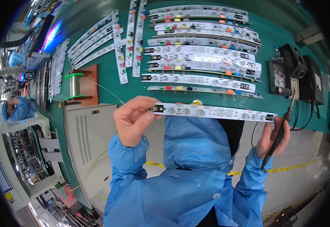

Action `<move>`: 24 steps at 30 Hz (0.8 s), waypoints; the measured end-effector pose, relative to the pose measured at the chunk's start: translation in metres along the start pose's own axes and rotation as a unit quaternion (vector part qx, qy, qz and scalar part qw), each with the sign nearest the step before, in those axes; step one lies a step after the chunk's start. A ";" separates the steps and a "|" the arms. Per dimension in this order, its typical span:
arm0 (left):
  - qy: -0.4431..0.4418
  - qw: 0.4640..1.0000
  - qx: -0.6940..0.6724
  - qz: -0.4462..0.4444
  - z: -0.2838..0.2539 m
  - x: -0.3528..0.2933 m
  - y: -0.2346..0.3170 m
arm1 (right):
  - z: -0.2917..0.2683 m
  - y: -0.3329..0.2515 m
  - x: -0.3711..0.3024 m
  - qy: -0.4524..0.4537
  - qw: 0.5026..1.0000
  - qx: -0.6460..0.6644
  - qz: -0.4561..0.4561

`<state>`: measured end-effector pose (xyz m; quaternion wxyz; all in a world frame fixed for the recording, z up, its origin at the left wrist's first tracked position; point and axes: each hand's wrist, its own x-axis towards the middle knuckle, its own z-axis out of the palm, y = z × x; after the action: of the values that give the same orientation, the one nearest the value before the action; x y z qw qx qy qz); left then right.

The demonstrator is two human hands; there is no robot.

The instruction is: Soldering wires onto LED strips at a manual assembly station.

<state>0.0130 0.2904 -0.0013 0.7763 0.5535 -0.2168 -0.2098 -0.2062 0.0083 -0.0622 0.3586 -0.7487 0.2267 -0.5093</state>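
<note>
A long, narrow white circuit board is held up level over the table's near edge. My left hand pinches its left end, by a black connector, between thumb and fingers. Thin solder wire runs from a spool on a brown base to my left hand; whether the fingers grip it too is hidden. With its fingers closed, my right hand supports the board's right end. That same hand holds a soldering iron, its black handle slanting down and its metal tip pointing up toward the iron's stand.
Several similar boards lie in rows on the green table; more are stacked far left. At right stand a black tray, an iron holder and a black box with cables. A grey cabinet is below left.
</note>
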 end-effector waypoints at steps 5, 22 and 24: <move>-0.040 0.999 0.016 0.009 0.000 0.002 0.003 | 0.002 0.004 0.002 -0.009 1.000 0.005 0.017; -0.062 0.998 0.022 0.024 0.002 0.010 0.005 | 0.009 0.004 0.003 0.016 0.999 -0.002 0.035; -0.053 0.998 0.015 -0.006 0.002 0.009 0.005 | 0.008 0.010 0.002 0.023 0.999 -0.006 0.047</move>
<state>0.0194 0.2849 0.0046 0.7537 0.5548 -0.2573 -0.2404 -0.1980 0.0028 -0.0704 0.3726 -0.7274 0.2728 -0.5076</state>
